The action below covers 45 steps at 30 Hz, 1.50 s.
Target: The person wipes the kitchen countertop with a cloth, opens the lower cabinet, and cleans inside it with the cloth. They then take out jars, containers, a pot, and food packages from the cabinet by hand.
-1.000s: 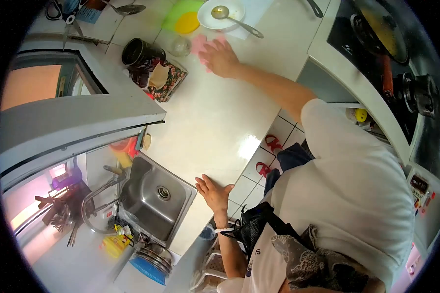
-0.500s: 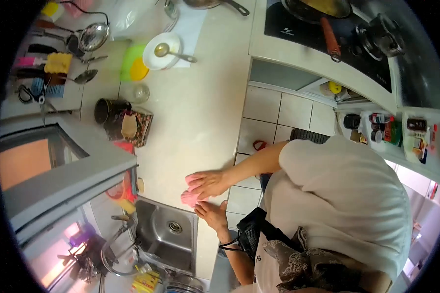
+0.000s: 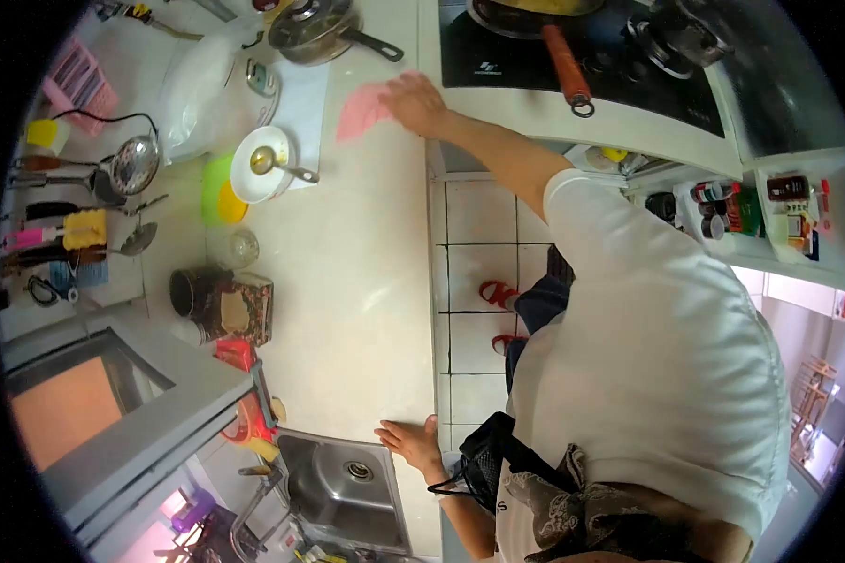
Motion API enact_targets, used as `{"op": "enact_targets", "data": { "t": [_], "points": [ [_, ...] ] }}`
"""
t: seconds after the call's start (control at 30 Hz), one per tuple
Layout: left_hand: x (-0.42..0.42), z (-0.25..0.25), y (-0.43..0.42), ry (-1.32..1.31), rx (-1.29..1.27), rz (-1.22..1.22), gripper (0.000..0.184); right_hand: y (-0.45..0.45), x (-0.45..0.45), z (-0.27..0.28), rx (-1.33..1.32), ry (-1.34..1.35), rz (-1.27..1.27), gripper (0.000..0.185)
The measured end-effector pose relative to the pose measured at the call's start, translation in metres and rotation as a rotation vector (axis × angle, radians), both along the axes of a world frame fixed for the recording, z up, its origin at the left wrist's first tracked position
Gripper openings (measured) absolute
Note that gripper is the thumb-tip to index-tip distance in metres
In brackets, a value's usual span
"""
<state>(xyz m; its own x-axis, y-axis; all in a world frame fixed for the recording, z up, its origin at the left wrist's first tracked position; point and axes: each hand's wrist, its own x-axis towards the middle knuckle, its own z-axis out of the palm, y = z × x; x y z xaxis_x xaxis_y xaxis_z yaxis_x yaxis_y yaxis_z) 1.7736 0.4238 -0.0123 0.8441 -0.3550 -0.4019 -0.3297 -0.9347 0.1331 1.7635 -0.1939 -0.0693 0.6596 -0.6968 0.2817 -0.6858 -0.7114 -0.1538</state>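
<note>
Near the stove end of the white counter [image 3: 338, 375], my right hand [image 3: 415, 101] has its fingers on a pink cloth [image 3: 361, 111]. The cloth lies spread on the counter, partly under the fingers. My left hand [image 3: 413, 443] rests at the counter's front edge beside the sink [image 3: 352, 493], fingers apart, holding nothing. A white plate [image 3: 253, 186] with a spoon [image 3: 265, 160] on it stands to the left of the cloth in the view.
A lidded pan [image 3: 310, 36] is at the top by the hob [image 3: 610, 56], which holds another pan with a red handle [image 3: 567, 66]. A glass jar [image 3: 243, 248], a dark tin [image 3: 195, 292] and a floral box [image 3: 249, 311] stand along the counter's back.
My right hand has carried the pink cloth from beside my left hand to the stove end of the counter. My left hand stays by the sink, and the view has shifted.
</note>
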Motion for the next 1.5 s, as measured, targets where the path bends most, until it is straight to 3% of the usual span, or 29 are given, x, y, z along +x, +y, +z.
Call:
{"op": "enact_targets", "data": {
  "t": [0.1, 0.2, 0.3, 0.43, 0.53, 0.6, 0.67, 0.87, 0.9, 0.97, 1.0, 1.03, 1.1, 1.2, 1.33, 1.37, 1.47, 1.5],
  "points": [
    [0.001, -0.004, 0.004, -0.005, 0.015, -0.015, 0.113, -0.009, -0.035, 0.003, 0.052, 0.097, -0.16, 0.037],
    [0.001, -0.011, 0.009, -0.009, -0.017, -0.037, 0.114, 0.008, -0.071, -0.007, 0.011, 0.029, 0.016, 0.038],
    [0.005, -0.02, 0.021, -0.013, -0.053, -0.105, 0.118, 0.025, -0.119, 0.0, 0.095, 0.026, 0.04, 0.039],
    [0.008, -0.025, 0.025, -0.058, -0.016, -0.171, 0.119, 0.027, -0.21, -0.034, -0.033, 0.089, -0.003, 0.045],
    [0.009, -0.032, 0.034, -0.088, 0.002, -0.188, 0.115, 0.046, -0.288, -0.01, 0.006, 0.221, -0.277, 0.051],
    [0.018, -0.052, 0.045, -0.216, 0.073, -0.284, 0.113, 0.055, -0.342, -0.004, 0.039, 0.164, -0.341, 0.052],
    [0.012, -0.036, 0.035, -0.19, 0.08, -0.269, 0.111, 0.066, -0.393, 0.002, 0.092, 0.155, -0.548, 0.051],
    [0.021, -0.036, 0.031, -0.162, 0.069, -0.255, 0.11, 0.059, -0.537, -0.002, 0.11, 0.145, -0.767, 0.039],
    [0.022, -0.03, 0.027, -0.162, 0.071, -0.266, 0.11, 0.074, -0.543, 0.025, 0.107, 0.119, -0.802, 0.036],
    [0.022, -0.019, 0.021, 0.029, 0.052, -0.21, 0.115, 0.078, -0.58, 0.016, 0.115, -0.548, -0.808, 0.033],
    [0.028, -0.027, 0.03, 0.03, -0.075, -0.2, 0.106, 0.094, -0.583, 0.036, 0.245, -0.671, -0.827, 0.033],
    [0.023, -0.023, 0.024, -0.059, 0.036, -0.245, 0.096, 0.107, -0.593, 0.042, 0.385, -0.862, -0.723, 0.031],
    [-0.008, 0.001, 0.007, -0.194, -0.06, -0.271, 0.085, 0.133, -0.606, 0.048, 0.746, -1.213, -0.518, 0.029],
    [-0.029, 0.004, -0.021, -0.123, -0.41, -0.394, 0.078, 0.156, -0.612, 0.049, 0.84, -1.231, -0.514, 0.028],
    [-0.097, 0.048, -0.115, -0.004, -0.483, -0.499, 0.074, 0.15, -0.605, 0.079, 0.789, -1.261, -0.409, 0.029],
    [-0.113, 0.054, -0.139, 0.106, -0.542, -0.554, 0.072, 0.141, -0.606, 0.083, 0.787, -1.267, -0.41, 0.029],
    [-0.176, 0.081, -0.215, 0.43, -0.613, -0.628, 0.071, 0.105, -0.612, 0.084, 0.572, -0.948, -0.281, 0.028],
    [-0.206, 0.09, -0.241, 0.569, -0.624, -0.593, 0.071, 0.095, -0.611, 0.085, 0.701, -0.975, -0.228, 0.028]
  ]
}}
